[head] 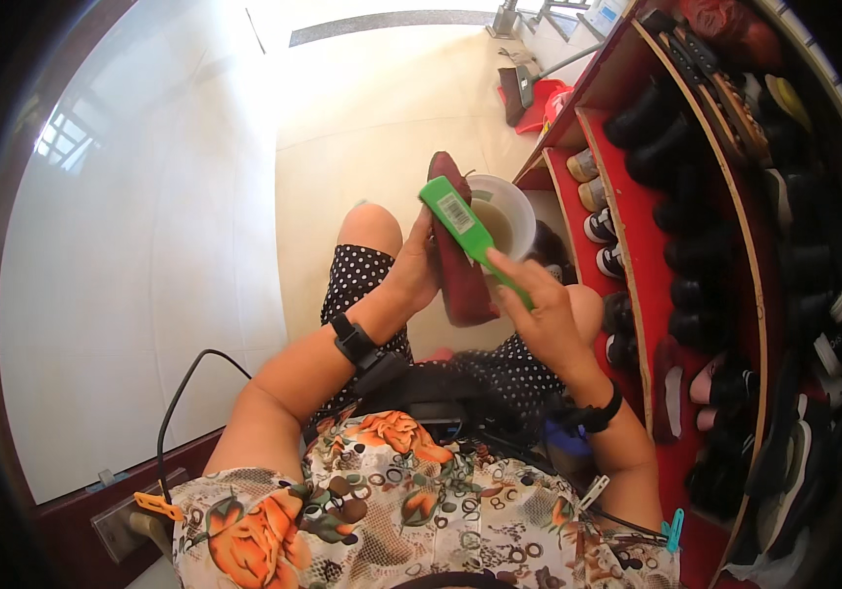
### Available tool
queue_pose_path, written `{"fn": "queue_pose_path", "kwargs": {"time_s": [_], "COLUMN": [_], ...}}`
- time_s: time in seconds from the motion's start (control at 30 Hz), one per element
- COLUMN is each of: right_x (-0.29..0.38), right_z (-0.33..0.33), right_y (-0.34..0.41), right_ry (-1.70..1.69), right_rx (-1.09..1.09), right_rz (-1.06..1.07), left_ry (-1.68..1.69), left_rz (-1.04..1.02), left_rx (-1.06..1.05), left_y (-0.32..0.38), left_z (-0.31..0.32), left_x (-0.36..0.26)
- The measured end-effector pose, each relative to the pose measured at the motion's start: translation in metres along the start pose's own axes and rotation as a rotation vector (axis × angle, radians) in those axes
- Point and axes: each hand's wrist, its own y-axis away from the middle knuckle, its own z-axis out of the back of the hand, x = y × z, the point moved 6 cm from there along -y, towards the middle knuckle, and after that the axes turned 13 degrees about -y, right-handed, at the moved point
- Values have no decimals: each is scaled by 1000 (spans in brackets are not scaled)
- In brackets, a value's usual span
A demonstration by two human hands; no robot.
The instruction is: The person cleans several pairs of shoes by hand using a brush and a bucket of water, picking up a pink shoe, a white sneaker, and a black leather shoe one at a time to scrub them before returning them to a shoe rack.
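Note:
A dark red shoe (463, 287) is held up before me, its toe pointing away. My left hand (417, 261) grips it along its left side. In my right hand (542, 313) is the handle of a green plastic brush (458, 215), whose broad head lies over the shoe's side. A label with a printed code is on the brush's back; the bristles are hidden beneath. Just beyond the shoe stands a round whitish bucket (522, 213) with cloudy brownish water, partly covered by the shoe and brush.
On the right a red-lined wooden shoe rack (623, 221) holds many shoes. A red dustpan (531, 110) and a broom (526, 87) are on the tiled floor beyond the bucket. A large white panel (149, 243) with a dark red frame stands on the left.

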Motion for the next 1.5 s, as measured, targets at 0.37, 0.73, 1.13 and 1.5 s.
{"fn": "queue_pose_path", "kwargs": {"time_s": [0.37, 0.73, 1.13, 1.5], "right_x": [13, 20, 22, 14], "right_z": [-4, 15, -9, -13], "right_y": [25, 32, 21, 19], "right_ry": [203, 224, 302, 213], "right_rx": [88, 9, 103, 58], "right_rz": [0, 69, 25, 62], "left_ry": [64, 85, 23, 40], "left_rz": [-221, -257, -289, -179], "left_rx": [-114, -314, -365, -216], "left_y": [-6, 1, 1, 6], "left_z": [17, 42, 20, 10], "left_x": [-37, -49, -57, -23]}}
